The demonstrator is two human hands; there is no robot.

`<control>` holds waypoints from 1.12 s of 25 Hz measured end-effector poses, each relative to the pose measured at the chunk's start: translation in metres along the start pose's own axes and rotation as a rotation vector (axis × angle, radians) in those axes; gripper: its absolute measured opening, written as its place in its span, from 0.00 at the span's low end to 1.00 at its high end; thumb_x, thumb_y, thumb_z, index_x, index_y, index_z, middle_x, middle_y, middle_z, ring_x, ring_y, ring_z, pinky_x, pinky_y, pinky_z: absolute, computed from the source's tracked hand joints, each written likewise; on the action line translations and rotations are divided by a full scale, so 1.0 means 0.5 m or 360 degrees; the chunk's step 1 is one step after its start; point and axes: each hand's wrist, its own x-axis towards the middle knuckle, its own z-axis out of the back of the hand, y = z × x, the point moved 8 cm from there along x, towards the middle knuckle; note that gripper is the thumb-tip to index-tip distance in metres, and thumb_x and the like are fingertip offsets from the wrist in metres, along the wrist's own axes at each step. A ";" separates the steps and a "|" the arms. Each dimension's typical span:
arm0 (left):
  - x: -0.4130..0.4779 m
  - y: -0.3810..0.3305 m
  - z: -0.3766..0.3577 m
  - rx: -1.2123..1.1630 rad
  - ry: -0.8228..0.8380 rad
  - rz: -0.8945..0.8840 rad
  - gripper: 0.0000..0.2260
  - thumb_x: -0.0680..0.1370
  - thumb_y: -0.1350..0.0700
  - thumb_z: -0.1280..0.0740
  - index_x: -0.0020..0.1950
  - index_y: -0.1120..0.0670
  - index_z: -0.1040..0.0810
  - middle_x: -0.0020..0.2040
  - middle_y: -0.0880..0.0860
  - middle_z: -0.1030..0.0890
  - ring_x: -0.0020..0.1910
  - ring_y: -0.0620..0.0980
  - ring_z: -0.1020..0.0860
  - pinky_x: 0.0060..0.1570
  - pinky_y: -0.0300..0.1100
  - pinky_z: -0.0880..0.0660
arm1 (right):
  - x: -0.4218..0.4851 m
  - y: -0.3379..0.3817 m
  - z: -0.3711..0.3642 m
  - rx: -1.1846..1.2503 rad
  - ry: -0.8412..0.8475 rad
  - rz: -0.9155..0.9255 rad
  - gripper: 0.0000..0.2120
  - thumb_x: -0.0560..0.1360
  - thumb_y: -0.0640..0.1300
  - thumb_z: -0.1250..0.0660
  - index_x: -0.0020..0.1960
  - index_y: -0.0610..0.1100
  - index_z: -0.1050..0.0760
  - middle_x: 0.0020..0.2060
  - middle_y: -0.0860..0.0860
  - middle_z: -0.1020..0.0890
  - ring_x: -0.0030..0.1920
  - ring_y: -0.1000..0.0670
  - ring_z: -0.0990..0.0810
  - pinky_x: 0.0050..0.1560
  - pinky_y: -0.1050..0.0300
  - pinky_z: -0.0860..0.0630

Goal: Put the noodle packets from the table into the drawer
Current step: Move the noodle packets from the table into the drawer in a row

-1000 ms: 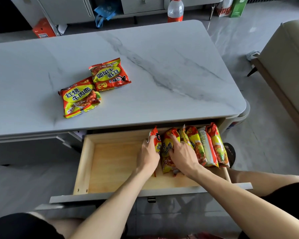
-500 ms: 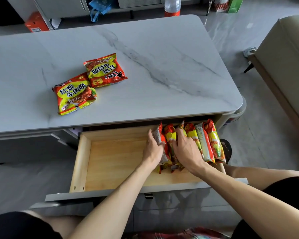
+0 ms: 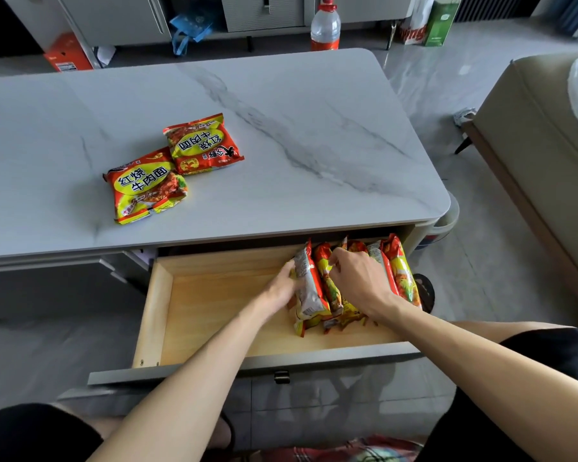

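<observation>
Head view. Compared with the frame half a second earlier, we note that the row of noodle packets [image 3: 354, 281] in the drawer [image 3: 214, 305] stands more upright and more tightly packed, and the right hand has shifted toward the top edges of the packets.

We see the left hand [image 3: 282, 286] pressed flat against the grey back of the leftmost packet [image 3: 309, 288], fingers extended and together, bracing it from 9 o'clock. It presses and does not grip.

We see the right hand [image 3: 357, 278] resting over the middle packets, fingers curled narrowly at their upper edges; we cannot tell whether it pinches one.

The row occupies the 3 o'clock end of the drawer; the 9 o'clock end shows bare wood.

Two packets remain on the table [image 3: 314, 111], touching each other: one [image 3: 202, 145] at 12 o'clock of the other [image 3: 146, 185]. Both lie flat, well apart from the drawer.
</observation>
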 end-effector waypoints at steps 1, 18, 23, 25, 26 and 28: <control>-0.013 -0.015 0.012 -0.0001 -0.0010 -0.0029 0.19 0.81 0.64 0.43 0.71 0.53 0.33 0.62 0.55 0.24 0.58 0.50 0.26 0.62 0.49 0.29 | 0.003 0.014 0.022 -0.0019 -0.0082 0.0040 0.09 0.76 0.44 0.39 0.51 0.46 0.21 0.35 0.49 0.17 0.31 0.47 0.24 0.30 0.58 0.31; -0.074 -0.080 0.703 -0.0023 -0.1612 0.0152 0.39 0.73 0.41 0.30 0.74 0.60 0.43 0.72 0.63 0.31 0.68 0.64 0.31 0.65 0.56 0.32 | 0.420 0.389 0.005 0.0524 0.0101 -0.0043 0.22 0.76 0.48 0.36 0.67 0.39 0.31 0.62 0.40 0.24 0.63 0.40 0.29 0.60 0.49 0.29; -0.003 -0.086 0.737 -0.0069 -0.1553 0.0077 0.36 0.69 0.47 0.23 0.68 0.60 0.36 0.64 0.59 0.23 0.60 0.60 0.23 0.56 0.50 0.25 | 0.568 0.410 -0.033 0.0650 0.0242 -0.0366 0.32 0.72 0.59 0.31 0.67 0.39 0.32 0.60 0.43 0.23 0.61 0.43 0.24 0.59 0.50 0.25; 0.016 -0.077 0.744 -0.0148 -0.1480 0.0017 0.30 0.67 0.49 0.21 0.63 0.59 0.27 0.57 0.56 0.19 0.53 0.57 0.19 0.51 0.48 0.21 | 0.600 0.424 -0.043 0.0701 0.0292 -0.0351 0.28 0.70 0.59 0.28 0.61 0.40 0.27 0.48 0.47 0.20 0.47 0.48 0.21 0.41 0.56 0.23; 0.020 -0.076 0.745 -0.0177 -0.1448 -0.0020 0.25 0.66 0.50 0.21 0.59 0.57 0.23 0.54 0.54 0.17 0.49 0.54 0.18 0.46 0.45 0.21 | 0.607 0.429 -0.046 0.0711 0.0315 -0.0337 0.24 0.70 0.57 0.26 0.56 0.41 0.26 0.41 0.49 0.22 0.40 0.51 0.23 0.33 0.58 0.27; 0.022 -0.075 0.748 -0.0282 -0.1401 -0.0087 0.18 0.66 0.53 0.20 0.52 0.55 0.19 0.49 0.52 0.17 0.44 0.52 0.18 0.40 0.40 0.24 | 0.611 0.427 -0.056 0.0829 0.0362 -0.0387 0.20 0.68 0.55 0.23 0.48 0.44 0.27 0.36 0.50 0.24 0.34 0.53 0.26 0.29 0.60 0.31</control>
